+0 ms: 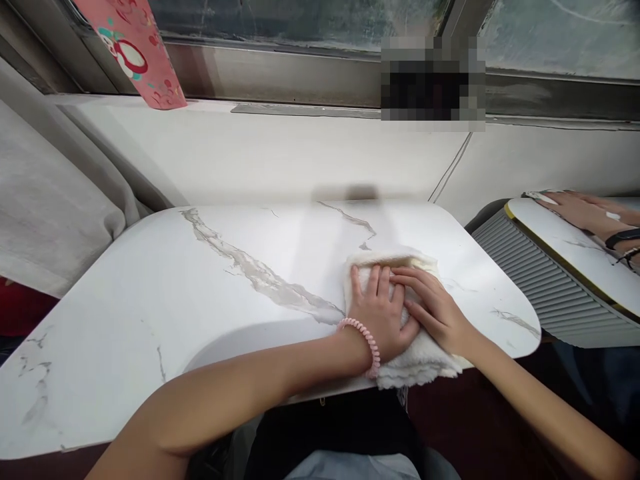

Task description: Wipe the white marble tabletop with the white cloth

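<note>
A folded white towel [420, 363] lies on the white marble-patterned table [150, 287], toward the right part of the near edge, with its lower end reaching that edge. My left hand [383, 310] presses flat on the towel, fingers stretched out and pointing away from me; a pink coil band [361, 328] circles its wrist. Beside it and partly against it, my right hand [437, 310] also rests on the towel with its fingers extended to the left. Neither hand has its fingers wrapped round the cloth.
At the right, another person's hands [575, 210] rest on a second table [565, 233] with ribbed grey sides. Grey curtain fabric [60, 200] hangs at the left. Behind stand a white wall [280, 153] and window frame, with a pink patterned strip [145, 60] and thin cables [453, 167].
</note>
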`<state>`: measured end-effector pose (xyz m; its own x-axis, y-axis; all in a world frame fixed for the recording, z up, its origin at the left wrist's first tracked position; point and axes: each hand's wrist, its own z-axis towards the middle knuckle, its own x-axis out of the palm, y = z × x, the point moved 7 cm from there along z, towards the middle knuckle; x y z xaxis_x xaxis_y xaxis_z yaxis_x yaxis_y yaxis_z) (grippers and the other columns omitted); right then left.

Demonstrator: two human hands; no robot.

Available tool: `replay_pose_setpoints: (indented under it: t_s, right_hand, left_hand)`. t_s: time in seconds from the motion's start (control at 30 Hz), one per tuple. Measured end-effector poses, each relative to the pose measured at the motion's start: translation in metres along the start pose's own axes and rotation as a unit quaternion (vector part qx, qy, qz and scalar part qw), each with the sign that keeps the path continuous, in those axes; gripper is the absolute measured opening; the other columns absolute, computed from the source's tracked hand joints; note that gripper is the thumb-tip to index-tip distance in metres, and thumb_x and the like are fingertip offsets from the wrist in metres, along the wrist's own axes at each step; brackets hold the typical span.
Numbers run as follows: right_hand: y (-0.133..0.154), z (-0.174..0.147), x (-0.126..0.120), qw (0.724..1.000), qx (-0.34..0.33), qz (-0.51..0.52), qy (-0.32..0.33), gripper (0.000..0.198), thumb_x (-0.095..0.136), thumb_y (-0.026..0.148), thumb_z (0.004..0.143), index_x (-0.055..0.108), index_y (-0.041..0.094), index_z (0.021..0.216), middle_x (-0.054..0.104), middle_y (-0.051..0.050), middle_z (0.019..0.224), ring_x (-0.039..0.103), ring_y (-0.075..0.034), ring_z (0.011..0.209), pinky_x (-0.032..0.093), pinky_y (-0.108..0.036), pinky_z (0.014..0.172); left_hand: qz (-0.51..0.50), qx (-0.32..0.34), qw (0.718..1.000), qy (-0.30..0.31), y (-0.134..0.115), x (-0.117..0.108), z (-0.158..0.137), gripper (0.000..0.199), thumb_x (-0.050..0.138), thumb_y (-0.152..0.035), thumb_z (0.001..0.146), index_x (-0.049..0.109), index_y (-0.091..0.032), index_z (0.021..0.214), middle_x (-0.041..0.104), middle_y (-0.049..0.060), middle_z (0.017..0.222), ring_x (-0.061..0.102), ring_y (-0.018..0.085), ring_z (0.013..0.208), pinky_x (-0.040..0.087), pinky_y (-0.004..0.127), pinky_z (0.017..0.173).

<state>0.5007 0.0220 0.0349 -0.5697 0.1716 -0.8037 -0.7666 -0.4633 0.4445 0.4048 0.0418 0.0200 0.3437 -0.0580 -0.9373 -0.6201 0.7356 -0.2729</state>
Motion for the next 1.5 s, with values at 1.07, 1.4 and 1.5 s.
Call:
replay_pose_setpoints:
  t_s: [1.07, 1.4, 1.5]
  right_hand:
    - [-0.140, 0.155, 0.015, 0.997, 0.011, 0.053, -0.046, 0.039, 0.041, 0.041, 0.093, 0.061, 0.024, 0.123, 0.064, -0.007, 0.128, 0.055, -0.026, 0.121, 0.040, -0.048, 0.107]
    - [-0.136, 0.152, 0.018, 0.999, 0.028, 0.015, -0.006, 0.049, 0.030, 0.049, 0.099, 0.057, 0.026, 0.132, 0.054, -0.005, 0.142, 0.040, -0.025, 0.139, 0.027, -0.051, 0.119]
    - [-0.137, 0.150, 0.017, 1.000, 0.021, 0.013, -0.015, 0.053, 0.030, 0.053, 0.098, 0.055, 0.024, 0.134, 0.056, -0.007, 0.140, 0.046, -0.026, 0.134, 0.031, -0.051, 0.116]
  left_hand:
    - [-0.006, -0.063, 0.998, -0.009, 0.120, 0.000, 0.160, 0.051, 0.036, -0.049, 0.095, 0.049, -0.023, 0.137, 0.046, 0.009, 0.148, 0.036, 0.025, 0.139, 0.008, 0.056, 0.119]
    - [-0.012, -0.062, 0.998, -0.022, 0.117, 0.000, 0.157, 0.050, 0.034, -0.045, 0.096, 0.048, -0.021, 0.138, 0.047, 0.008, 0.147, 0.035, 0.025, 0.140, 0.009, 0.056, 0.119]
    - [-0.001, -0.072, 0.997, -0.018, 0.112, 0.000, 0.153, 0.052, 0.034, -0.045, 0.096, 0.047, -0.021, 0.139, 0.045, 0.009, 0.149, 0.034, 0.025, 0.141, 0.010, 0.056, 0.119]
